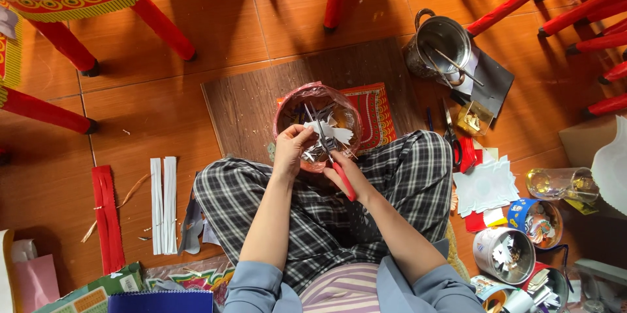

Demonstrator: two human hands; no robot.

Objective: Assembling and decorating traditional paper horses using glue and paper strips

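Centrally, a white paper cutout (332, 131) with pointed lobes sits over a clear plastic-lined bowl (287, 107), held above the person's lap. The left hand (292, 148) pinches the cutout's near-left edge, fingers closed on it. The right hand (343, 172) is closed around the red handles of a pair of scissors (330, 149), whose blades run up toward 11 o'clock and meet the paper from below; whether the blades are parted cannot be told at this size.

Key relation: the paper lies at about 12 o'clock from the right hand, along the scissors' long axis, and at about 2 o'clock from the left hand. The left hand is the nearer, touching the paper directly; the right reaches it only through the blades.

Beneath the bowl lies a brown board (248, 100) on the orange tiled floor (170, 117), with a red patterned sheet (375, 112) just beside the bowl at 3 o'clock. The person's checked trousers (418, 176) frame the work at 6 o'clock.

Further out:
- At 2 o'clock, a metal pot (441, 45) holding thin sticks, with a second pair of scissors (452, 133) on the floor below it.
- At 4 o'clock, a stack of white cut shapes (484, 185), a glass jar (562, 183) on its side, and open tins (503, 254).
- At 8 o'clock, white paper strips (163, 205) and a red strip (106, 218).
- At 10 and 1 o'clock, red stool legs (166, 29).
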